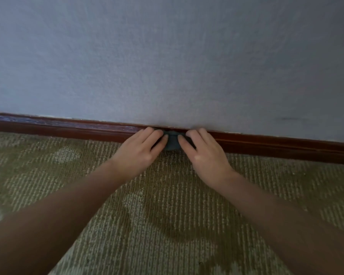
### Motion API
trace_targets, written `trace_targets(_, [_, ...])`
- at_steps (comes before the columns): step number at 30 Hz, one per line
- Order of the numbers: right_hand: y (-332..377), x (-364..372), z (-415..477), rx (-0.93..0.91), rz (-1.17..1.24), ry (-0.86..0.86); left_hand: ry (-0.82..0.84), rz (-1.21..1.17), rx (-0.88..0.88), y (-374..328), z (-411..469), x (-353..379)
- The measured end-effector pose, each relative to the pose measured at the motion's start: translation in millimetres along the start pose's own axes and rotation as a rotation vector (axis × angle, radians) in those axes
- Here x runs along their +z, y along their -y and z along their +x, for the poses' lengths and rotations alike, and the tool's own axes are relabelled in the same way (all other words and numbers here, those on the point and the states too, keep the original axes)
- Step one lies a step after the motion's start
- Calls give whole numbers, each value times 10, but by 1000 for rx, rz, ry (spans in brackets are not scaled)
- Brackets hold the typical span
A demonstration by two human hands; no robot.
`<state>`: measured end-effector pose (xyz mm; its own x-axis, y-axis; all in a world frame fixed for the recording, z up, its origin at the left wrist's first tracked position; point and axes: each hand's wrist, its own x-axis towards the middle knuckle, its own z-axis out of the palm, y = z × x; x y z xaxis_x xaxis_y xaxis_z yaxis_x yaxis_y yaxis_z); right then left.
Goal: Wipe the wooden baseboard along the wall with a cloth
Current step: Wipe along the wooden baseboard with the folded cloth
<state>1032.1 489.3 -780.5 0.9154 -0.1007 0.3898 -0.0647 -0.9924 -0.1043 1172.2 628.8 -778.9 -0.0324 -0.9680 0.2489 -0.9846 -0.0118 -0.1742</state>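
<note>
Your left hand (145, 148) and right hand (204, 155) both grip the dark blue cloth (172, 141) bunched between them, fingers curled over it, pressing it against the reddish wooden baseboard (68, 129).

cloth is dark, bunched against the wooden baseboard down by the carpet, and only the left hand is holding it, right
Not quite: both hands hold it. The head view shows the left hand and the right hand side by side on the dark cloth, bunched against the wooden baseboard down by the carpet.
</note>
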Motion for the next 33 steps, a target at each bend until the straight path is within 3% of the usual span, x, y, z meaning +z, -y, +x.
trace_targets(8, [35, 117, -13, 109, 18, -108, -183, -68, -67, -23, 22, 108])
trace_targets(14, [122, 236, -18, 135, 16, -123, -132, -58, 21, 77, -77, 140])
trace_targets(21, [-57, 50, -67, 125, -38, -143, -245, -113, -21, -75, 103, 218])
trace_targets(27, [44, 140, -90, 158, 13, -115, -171, -98, 45, 17, 23, 228])
trace_targets(33, [-57, 40, -47, 91, -35, -104, -192, -128, -43, -64, 18, 222])
